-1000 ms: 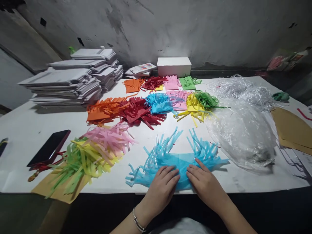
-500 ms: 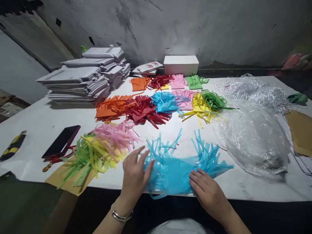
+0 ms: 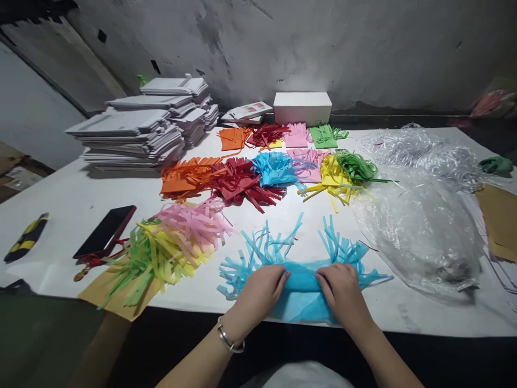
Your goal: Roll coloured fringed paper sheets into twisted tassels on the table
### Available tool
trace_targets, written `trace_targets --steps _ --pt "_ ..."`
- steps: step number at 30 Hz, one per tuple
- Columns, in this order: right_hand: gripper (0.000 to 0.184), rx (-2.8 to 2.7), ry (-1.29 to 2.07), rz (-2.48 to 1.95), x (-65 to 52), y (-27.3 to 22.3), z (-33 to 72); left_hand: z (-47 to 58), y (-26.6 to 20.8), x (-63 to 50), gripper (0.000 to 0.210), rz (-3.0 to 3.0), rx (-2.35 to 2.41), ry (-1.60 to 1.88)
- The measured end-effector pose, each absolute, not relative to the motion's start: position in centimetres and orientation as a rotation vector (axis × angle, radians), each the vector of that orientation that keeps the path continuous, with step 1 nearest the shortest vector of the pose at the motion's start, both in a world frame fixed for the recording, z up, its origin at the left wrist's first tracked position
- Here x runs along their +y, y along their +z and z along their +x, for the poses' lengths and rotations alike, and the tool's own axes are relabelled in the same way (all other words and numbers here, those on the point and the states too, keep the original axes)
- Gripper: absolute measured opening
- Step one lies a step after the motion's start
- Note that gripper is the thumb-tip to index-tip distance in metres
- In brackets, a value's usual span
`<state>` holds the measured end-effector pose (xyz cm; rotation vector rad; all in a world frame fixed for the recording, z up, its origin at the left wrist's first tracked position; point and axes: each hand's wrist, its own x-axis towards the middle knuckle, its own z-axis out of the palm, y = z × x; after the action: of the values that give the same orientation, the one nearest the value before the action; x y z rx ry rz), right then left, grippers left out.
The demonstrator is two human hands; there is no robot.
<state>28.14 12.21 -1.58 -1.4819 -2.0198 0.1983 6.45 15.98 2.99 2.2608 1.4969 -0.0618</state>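
A blue fringed tissue-paper sheet (image 3: 301,280) lies at the table's front edge, its cut strips spreading out to the left, right and back. My left hand (image 3: 264,288) is closed on the left part of the sheet, thumb towards the middle. On the right part my right hand (image 3: 341,285) grips the same sheet, its fingers curled over it. Between the hands the paper is folded into a band, with a flat flap below it. Left of my hands lies a bundle of pink, yellow and green fringed paper (image 3: 173,242) on a brown paper envelope (image 3: 121,291).
Behind are several coloured fringe bundles (image 3: 238,180). A clear plastic bag (image 3: 424,231) lies right, below silvery tinsel (image 3: 428,153). A phone (image 3: 107,231) and a yellow-black object (image 3: 27,237) lie left. Stacked white cardboard (image 3: 125,137) and a white box (image 3: 302,108) stand at the back.
My left hand has gone from raised with fingers spread to closed on the blue paper. My right hand has moved slightly up the sheet and curled its fingers. The sheet's middle is now folded.
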Motion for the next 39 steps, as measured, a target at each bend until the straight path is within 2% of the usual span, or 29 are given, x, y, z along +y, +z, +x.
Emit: trace_targets --steps 11,16,19,23,28,30,35,39 --pt "0.016 -2.089 -0.002 -1.569 15.4 -2.1 27.6 8.4 2.4 16.8 0.027 2.294 1.696 -0.182" --pt "0.018 -2.288 -0.076 -1.23 13.8 -1.0 27.5 8.1 1.5 17.0 0.023 2.324 1.677 -0.08" --pt "0.022 -2.416 -0.076 -1.055 13.1 -1.2 26.9 7.6 1.3 17.5 0.021 2.312 1.693 0.031" --pt "0.027 -2.391 -0.122 -1.03 13.0 -2.1 26.4 6.5 1.9 17.2 0.015 2.336 1.678 0.287" --pt "0.017 -2.291 -0.101 -1.069 12.4 -1.4 26.6 6.0 1.2 14.7 0.012 2.638 1.186 0.767" --pt "0.016 -2.312 -0.078 -1.057 12.1 -1.0 26.8 6.0 0.4 13.8 0.011 2.68 1.135 0.784" --pt "0.031 -2.368 -0.085 -1.048 11.5 -1.6 27.5 5.3 -1.1 13.2 0.017 2.718 1.087 0.664" --pt "0.025 -2.306 -0.063 -1.137 11.0 -2.1 28.1 4.8 -1.2 13.2 0.016 2.655 1.184 0.62"
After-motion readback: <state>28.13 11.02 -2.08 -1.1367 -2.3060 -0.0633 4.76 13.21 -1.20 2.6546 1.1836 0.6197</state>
